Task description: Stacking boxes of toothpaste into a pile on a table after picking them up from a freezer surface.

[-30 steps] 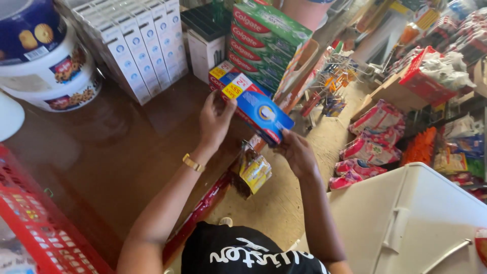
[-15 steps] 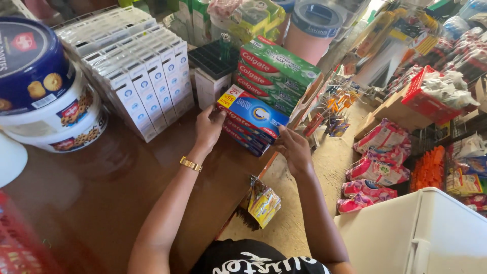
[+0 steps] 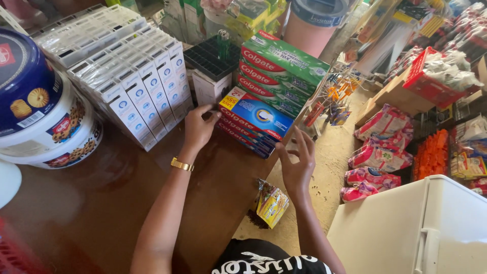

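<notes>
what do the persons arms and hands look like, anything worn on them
Both forearms are bare, with no sleeves or gloves showing. The left hand has a gold-coloured bracelet around its wrist. The right hand shows no ring, watch or band. Near the bottom edge is a black top with white lettering.

The person's 2 arms are bare, with no sleeves. The left hand point(image 3: 199, 128) has a thin gold bracelet point(image 3: 181, 164) just behind it, on the wrist. The right hand point(image 3: 297, 161) wears nothing. Below both hands is a black top point(image 3: 264, 260) with white lettering.
</notes>
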